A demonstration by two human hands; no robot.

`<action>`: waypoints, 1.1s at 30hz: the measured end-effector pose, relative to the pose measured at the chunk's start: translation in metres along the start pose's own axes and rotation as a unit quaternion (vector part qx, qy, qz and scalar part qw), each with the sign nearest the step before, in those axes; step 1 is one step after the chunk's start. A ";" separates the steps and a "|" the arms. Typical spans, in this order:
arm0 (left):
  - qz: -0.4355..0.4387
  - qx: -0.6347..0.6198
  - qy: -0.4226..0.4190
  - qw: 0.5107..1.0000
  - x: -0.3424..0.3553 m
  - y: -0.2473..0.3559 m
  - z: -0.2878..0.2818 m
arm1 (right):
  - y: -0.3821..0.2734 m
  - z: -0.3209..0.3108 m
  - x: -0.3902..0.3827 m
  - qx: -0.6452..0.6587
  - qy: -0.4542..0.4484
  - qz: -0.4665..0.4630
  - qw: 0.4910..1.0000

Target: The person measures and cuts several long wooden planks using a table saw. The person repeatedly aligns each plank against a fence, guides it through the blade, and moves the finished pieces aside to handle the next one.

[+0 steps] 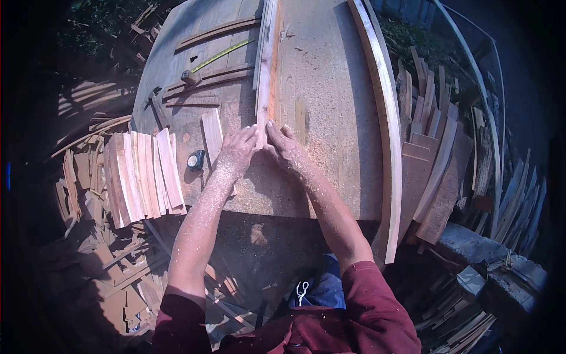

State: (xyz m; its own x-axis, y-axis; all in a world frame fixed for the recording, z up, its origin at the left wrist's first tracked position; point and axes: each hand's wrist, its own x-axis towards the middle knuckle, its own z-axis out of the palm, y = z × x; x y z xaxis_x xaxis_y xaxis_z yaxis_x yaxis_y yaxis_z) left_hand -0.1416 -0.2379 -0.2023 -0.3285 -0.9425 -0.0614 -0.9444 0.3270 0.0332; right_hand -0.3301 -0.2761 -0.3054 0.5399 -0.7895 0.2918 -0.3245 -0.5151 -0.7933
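Note:
A long, narrow wooden strip (265, 88) runs away from me up the middle of the sawdust-covered tabletop (336, 141). My left hand (239, 150) closes on the left side of its near end, fingers bent against the wood. On the other side my right hand (287, 150) grips the same end, its thumb and fingertips pressed to the strip. Both forearms are dusted with wood shavings. Left of my left hand lie a short pale slat (212, 131) and a small round dark item with a pale face (196, 160).
A long beam (380, 97) follows the table's right edge. Thin strips (218, 32), a yellow-green marked band (221, 56) and a dark tool (158, 109) lie at the far left. Slats (144, 174) are stacked at the near left corner; boards (439, 171) lean on the right.

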 end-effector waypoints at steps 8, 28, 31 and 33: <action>-0.006 -0.005 -0.013 1.000 0.007 -0.004 0.003 | 0.012 -0.008 0.006 -0.034 -0.032 -0.001 0.999; -0.043 -0.015 -0.015 0.999 0.038 -0.013 0.002 | 0.013 -0.022 0.037 -0.014 -0.046 0.047 0.998; -0.058 -0.028 -0.023 0.998 0.040 -0.013 0.000 | 0.011 -0.025 0.040 -0.016 -0.056 0.069 0.996; -0.061 -0.030 -0.038 0.997 0.044 -0.016 -0.001 | 0.013 -0.026 0.044 -0.042 -0.078 0.090 0.992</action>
State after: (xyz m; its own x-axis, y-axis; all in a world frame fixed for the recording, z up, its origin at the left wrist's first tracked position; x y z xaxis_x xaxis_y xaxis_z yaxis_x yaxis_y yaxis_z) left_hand -0.1413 -0.2850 -0.2047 -0.2130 -0.9663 -0.1443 -0.9758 0.2030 0.0811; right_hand -0.3308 -0.3265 -0.2892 0.5787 -0.8135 0.0584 -0.4867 -0.4019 -0.7756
